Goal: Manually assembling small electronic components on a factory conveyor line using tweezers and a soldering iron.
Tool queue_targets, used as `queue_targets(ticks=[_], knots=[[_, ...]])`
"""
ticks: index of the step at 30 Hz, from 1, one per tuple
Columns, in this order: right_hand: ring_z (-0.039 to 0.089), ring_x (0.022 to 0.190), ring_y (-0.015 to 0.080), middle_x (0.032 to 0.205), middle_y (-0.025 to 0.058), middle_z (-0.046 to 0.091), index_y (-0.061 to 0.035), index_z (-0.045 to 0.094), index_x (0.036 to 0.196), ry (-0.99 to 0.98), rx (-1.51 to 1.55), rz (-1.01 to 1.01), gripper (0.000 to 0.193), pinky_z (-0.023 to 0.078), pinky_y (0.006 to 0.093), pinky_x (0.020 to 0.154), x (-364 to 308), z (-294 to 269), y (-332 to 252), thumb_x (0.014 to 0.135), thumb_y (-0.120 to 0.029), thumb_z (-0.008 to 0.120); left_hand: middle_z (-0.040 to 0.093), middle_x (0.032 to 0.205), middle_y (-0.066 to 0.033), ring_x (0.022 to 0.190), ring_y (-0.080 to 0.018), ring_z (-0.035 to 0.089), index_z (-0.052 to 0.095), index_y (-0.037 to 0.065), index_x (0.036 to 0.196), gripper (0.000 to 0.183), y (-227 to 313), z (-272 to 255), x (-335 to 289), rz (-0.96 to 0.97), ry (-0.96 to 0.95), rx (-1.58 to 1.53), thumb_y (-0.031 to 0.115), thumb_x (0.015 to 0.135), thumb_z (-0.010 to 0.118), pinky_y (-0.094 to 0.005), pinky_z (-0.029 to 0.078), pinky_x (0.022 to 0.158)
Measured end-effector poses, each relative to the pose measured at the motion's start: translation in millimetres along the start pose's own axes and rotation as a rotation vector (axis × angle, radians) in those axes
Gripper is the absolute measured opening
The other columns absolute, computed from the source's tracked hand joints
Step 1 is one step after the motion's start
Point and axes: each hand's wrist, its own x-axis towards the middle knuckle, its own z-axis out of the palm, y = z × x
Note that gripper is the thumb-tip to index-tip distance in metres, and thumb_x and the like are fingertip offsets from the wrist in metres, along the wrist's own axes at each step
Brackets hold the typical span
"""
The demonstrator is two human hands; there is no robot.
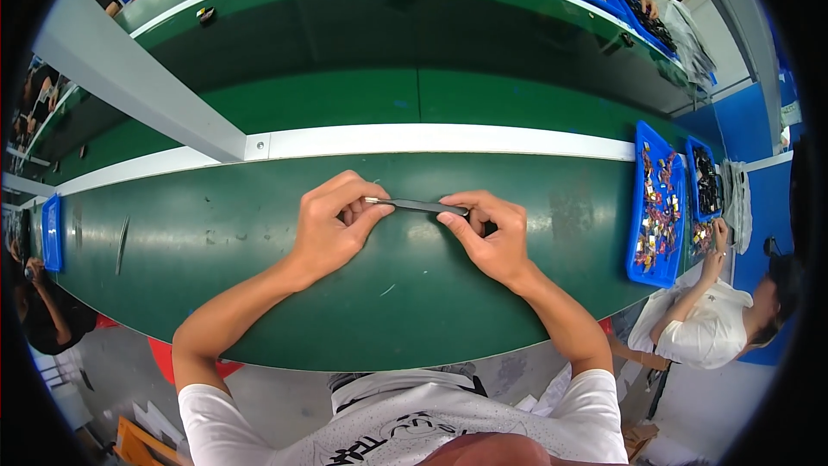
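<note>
- The strip point(423, 205), thin and dark with a pale metal tip at its left end, is held level just above the green belt point(259, 259), spanning the gap between the two hands
- Left hand point(332, 226): thumb and forefinger pinch the pale tip; the other fingers curl in under the palm; the wrist is bent slightly inward, the forearm coming up from the lower left
- Right hand point(490, 237): thumb and forefinger pinch the dark right end; the remaining fingers are folded beneath, partly hidden; the forearm comes in from the lower right
- To handle it well, I judge, the grip should stay at the very ends, light and even; a thing this thin would likely bend or twist under unequal pull; keeping both wrists level should hold it straight
- Blue trays point(657, 207) of small mixed parts sit well apart at the right, by a seated person in white point(703, 328); a white rail point(448, 140) runs behind the hands
</note>
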Motion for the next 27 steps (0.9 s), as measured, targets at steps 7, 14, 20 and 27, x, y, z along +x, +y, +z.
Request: queue_targets(ticks=[7,14,20,27], knots=[[0.035,0.046,0.0054,0.053,-0.0025,0.045,-0.0034,0.079,0.096,0.054,-0.057,0.016,0.015,0.027,0.0264,0.045,2,-1,-6,0.082,-0.002,0.084,0.064,0.091,-0.006,0.063,-0.0081,0.054,0.075,0.001,0.106,0.031,5,-3,3,0.036,-0.111,-0.068,-0.004,0.078,0.086,-0.0227,0.044,0.057],[0.036,0.048,0.0052,0.058,-0.0017,0.05,-0.0032,0.078,0.095,0.062,-0.049,0.003,0.014,0.028,0.0258,0.046,2,0,-4,0.082,0.001,0.083,0.065,0.089,-0.0064,0.065,-0.009,0.056,0.075,0.001,0.105,0.027,1,-1,1,0.047,-0.097,-0.096,-0.002,0.079,0.086,-0.0237,0.045,0.058],[0.035,0.048,0.0048,0.059,-0.0018,0.05,-0.0038,0.078,0.095,0.036,-0.051,0.019,0.015,0.027,0.0261,0.046,2,-2,-7,0.082,0.002,0.082,0.062,0.084,-0.0032,0.062,-0.0074,0.052,0.076,0.002,0.1,0.021,-5,3,1,0.08,-0.046,-0.104,-0.002,0.082,0.084,-0.0241,0.043,0.054],[0.035,0.049,0.0055,0.062,-0.0003,0.054,-0.0031,0.078,0.096,0.034,-0.045,0.019,0.014,0.027,0.0265,0.047,3,-1,-8,0.083,0.001,0.082,0.063,0.083,-0.0037,0.064,-0.009,0.054,0.076,0.001,0.099,0.018,-4,3,2,0.061,-0.04,-0.091,-0.002,0.083,0.083,-0.0252,0.044,0.056]])
